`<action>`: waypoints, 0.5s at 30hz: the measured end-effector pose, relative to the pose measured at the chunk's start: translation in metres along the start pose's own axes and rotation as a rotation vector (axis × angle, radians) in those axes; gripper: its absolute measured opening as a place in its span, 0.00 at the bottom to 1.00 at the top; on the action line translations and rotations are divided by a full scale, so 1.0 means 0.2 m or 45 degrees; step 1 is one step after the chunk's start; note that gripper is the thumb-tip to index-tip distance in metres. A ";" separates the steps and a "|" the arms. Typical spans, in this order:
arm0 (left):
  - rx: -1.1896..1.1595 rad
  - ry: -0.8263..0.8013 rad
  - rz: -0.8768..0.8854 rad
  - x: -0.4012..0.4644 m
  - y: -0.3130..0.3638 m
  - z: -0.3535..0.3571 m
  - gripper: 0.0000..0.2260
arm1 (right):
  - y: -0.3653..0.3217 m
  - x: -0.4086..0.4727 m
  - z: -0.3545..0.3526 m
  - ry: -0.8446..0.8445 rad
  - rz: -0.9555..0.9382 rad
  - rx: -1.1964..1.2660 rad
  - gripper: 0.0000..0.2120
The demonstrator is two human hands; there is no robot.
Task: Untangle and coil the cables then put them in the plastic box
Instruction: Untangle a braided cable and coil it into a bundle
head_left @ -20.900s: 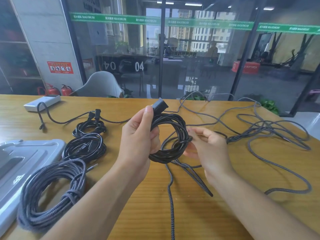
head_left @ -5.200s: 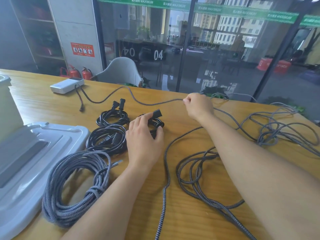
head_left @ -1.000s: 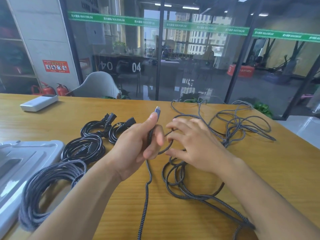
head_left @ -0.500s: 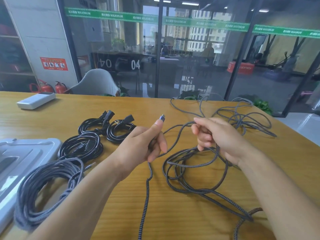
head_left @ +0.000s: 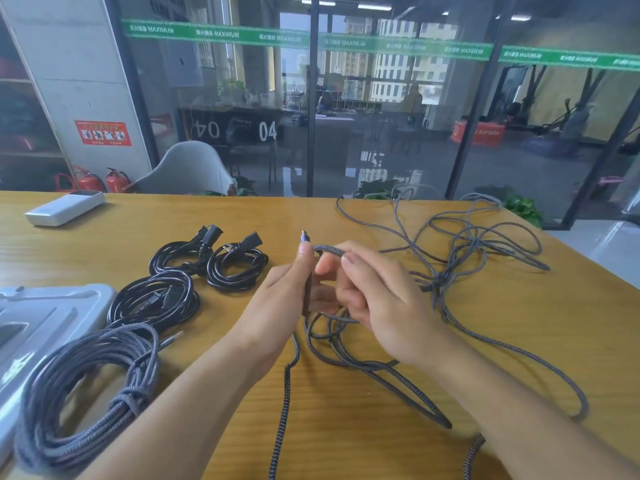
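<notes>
Pinching the plug end of the braided grey cable point(head_left: 349, 355) upright between thumb and fingers, the left hand point(head_left: 277, 303) hovered above the wooden table point(head_left: 519, 323), while the right hand point(head_left: 377, 299) curled its fingers round a loop of the same cable. Left of the hands lay three black coils point(head_left: 239, 265) and a grey coil point(head_left: 90, 386), the last touching the plastic box point(head_left: 45, 313) at the table's left edge.
</notes>
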State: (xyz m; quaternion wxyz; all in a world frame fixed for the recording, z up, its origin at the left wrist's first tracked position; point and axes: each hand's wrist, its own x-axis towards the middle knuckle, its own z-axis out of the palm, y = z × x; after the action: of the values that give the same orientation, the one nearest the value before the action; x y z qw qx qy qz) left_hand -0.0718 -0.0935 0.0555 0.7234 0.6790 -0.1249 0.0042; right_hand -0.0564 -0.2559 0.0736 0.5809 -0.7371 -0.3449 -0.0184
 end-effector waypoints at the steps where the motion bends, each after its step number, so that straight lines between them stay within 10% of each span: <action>1: -0.041 -0.008 -0.012 0.00 0.00 0.00 0.32 | 0.00 0.00 0.01 -0.022 -0.002 -0.021 0.15; 15: -0.448 0.075 -0.079 -0.01 0.07 0.01 0.25 | 0.11 -0.01 0.07 -0.104 0.003 -0.248 0.22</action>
State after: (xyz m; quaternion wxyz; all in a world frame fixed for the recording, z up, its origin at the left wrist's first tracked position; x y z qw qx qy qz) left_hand -0.0770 -0.0947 0.0697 0.8342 0.5450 -0.0816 -0.0200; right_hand -0.0517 -0.2463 0.0502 0.4917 -0.7908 -0.3640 -0.0209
